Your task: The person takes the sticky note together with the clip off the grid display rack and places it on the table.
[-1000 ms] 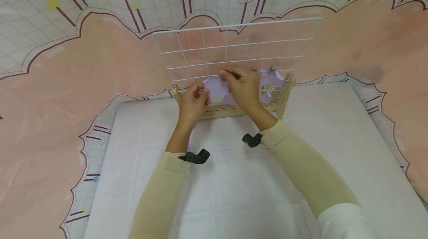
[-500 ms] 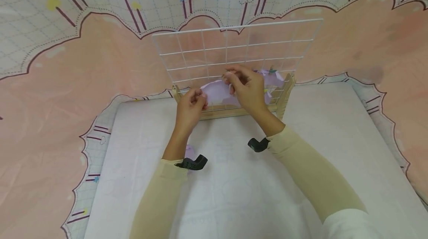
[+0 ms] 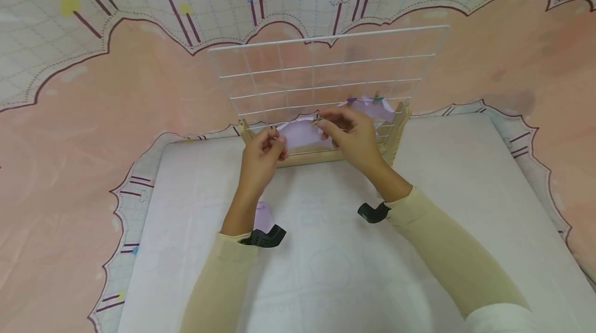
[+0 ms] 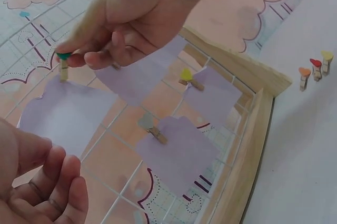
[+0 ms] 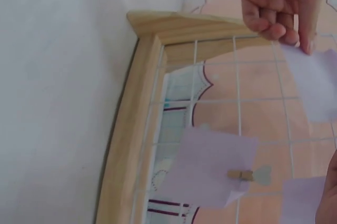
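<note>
My left hand [image 3: 263, 160] pinches a corner of a purple paper note [image 4: 68, 113] in front of a white wire grid [image 3: 298, 69]. A small wooden clothespin with a green top [image 4: 63, 68] is pinched between the thumb and fingertips of my right hand [image 3: 351, 136], right at the note's upper edge. In the left wrist view, other purple notes hang on the grid beside it; one carries a clothespin with a grey heart [image 4: 152, 129], another a clothespin with a yellow heart [image 4: 192, 79]. The right wrist view shows my left fingertips on the note's corner.
A wooden stand [image 3: 321, 157] supports the grid on the white tabletop [image 3: 326, 260]. One loose purple note [image 3: 264, 216] lies near my left wrist. Loose clothespins with orange [image 4: 304, 78], red [image 4: 316, 69] and yellow [image 4: 326, 62] tops lie beyond the stand. Patterned cloth surrounds the table.
My right hand has moved down and to the right, and the clothespin now shows at its fingertips. My left hand has shifted slightly down and left with the note's corner.
</note>
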### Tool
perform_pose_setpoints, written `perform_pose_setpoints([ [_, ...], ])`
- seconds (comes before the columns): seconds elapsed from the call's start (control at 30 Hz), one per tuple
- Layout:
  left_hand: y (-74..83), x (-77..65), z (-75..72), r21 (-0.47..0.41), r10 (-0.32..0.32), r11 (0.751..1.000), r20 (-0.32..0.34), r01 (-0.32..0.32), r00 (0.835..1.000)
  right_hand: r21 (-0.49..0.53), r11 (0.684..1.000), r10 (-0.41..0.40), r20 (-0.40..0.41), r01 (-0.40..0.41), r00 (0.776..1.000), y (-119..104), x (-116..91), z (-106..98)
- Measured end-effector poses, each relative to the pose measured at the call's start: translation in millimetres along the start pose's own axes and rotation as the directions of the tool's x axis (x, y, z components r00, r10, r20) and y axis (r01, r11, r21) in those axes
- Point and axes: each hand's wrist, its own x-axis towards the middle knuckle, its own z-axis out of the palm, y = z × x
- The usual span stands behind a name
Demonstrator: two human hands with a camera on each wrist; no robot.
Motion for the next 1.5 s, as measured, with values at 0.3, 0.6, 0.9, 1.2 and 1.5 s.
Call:
perform_pose_setpoints([
  [0.3, -0.8, -9.9, -3.7, 0.03, 0.004, 1.0, 0.017, -0.004, 1.0, 0.117, 0.992, 0.046, 0.054, -0.053, 0.997, 7, -14, -17],
  [0.6, -10.3, -23.2, -9.8, 0.038, -0.003, 0.999, 0.018, 0.002, 1.0, 0.107, 0.981, 0.154, 0.1, -0.164, 0.983, 9, -34, -35],
  [0.9, -30.3, -43.0, -26.8, 0.05, -0.101, 0.993, -0.032, 0.103, 0.994, 0.035, 0.991, 0.128, 0.094, -0.132, 0.987, 17, -53, -48],
  [1.2, -47.5, -63.8, -42.3, 0.077, -0.163, 0.983, -0.042, 0.166, 0.986, -0.09, 0.989, 0.125, 0.11, -0.115, 0.986, 22, -69, -60],
  [1.5, -65.5, -88.1, -64.7, 0.096, -0.244, 0.963, -0.075, 0.25, 0.967, -0.223, 0.975, 0.02, 0.144, 0.013, 0.989, 34, -88, -76],
])
